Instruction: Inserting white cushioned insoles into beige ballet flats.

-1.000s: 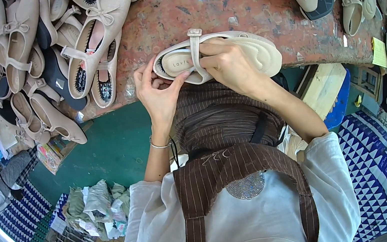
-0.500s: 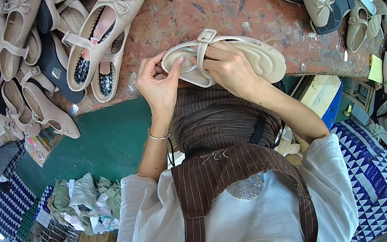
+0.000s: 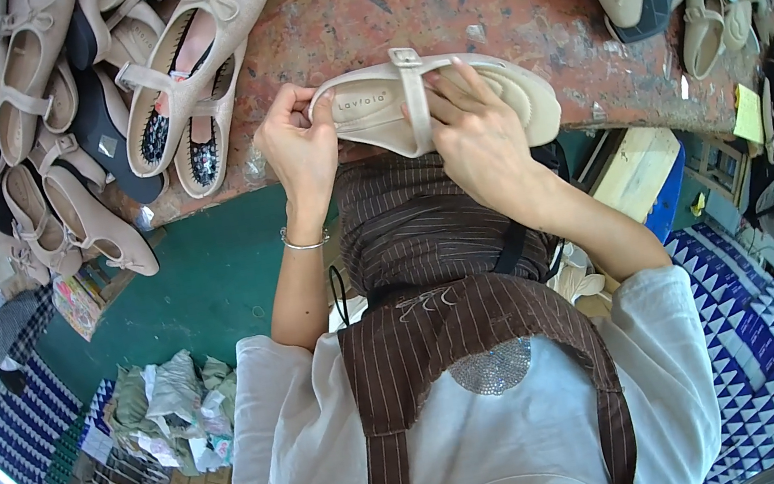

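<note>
While pinched by both hands, beige sandal [image 3: 446,101] lengthwise left-right.

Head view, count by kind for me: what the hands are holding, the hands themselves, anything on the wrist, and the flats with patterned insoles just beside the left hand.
beige sandal: 1
hands on it, left hand and right hand: 2
silver bracelet on the left wrist: 1
beige flats with dark patterned insoles: 2
Total: 6
</note>
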`<state>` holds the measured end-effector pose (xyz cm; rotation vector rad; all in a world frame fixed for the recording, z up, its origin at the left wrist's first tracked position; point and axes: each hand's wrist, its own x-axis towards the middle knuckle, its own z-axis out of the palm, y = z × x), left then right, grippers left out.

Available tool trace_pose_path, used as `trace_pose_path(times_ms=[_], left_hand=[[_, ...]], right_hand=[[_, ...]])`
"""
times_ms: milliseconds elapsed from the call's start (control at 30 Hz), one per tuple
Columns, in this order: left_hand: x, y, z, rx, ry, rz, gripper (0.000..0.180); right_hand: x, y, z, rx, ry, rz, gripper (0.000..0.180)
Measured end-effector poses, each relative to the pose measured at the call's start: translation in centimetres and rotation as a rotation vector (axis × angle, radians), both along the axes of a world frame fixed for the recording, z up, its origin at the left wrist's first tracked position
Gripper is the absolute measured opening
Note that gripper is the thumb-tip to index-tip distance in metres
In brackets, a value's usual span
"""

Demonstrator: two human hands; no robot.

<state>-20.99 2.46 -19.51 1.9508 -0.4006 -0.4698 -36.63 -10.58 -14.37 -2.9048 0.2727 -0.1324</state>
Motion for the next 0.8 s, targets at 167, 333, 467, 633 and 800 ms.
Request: trace_pose_path(times_ms=[167,333,467,633,800], left_hand=[[-2.7,0.6,1.1,0.180,-0.037,-0.081,0.012],[-8.9,-0.3,4.4,0.349,-0.387,-0.425,0.025],[-11.2,-1.5,4.9,0.145,-0.689,-0.517,0.022],[-12.1,-2.1,1.7,0.291,-0.685,-0.792,0.053],[-12.1,-2.2,0.9,0.302,-0.768,-0.805,0.047]], right_hand=[[-0.5,-4.4,0.7,0.095,-0.176,-0.272,0.022],[2.0,-9.5,1.3,0.506,-0.194,-0.820,0.040],[0.2,-7.0,2.9,0.444,-0.519,-0.354,0.020],[-3.3,1.2,0.4,0.205,-0.198,-0.348,0.029],[2.2,-3.4,-2.3,0.081,-0.066,-0.338,0.040]])
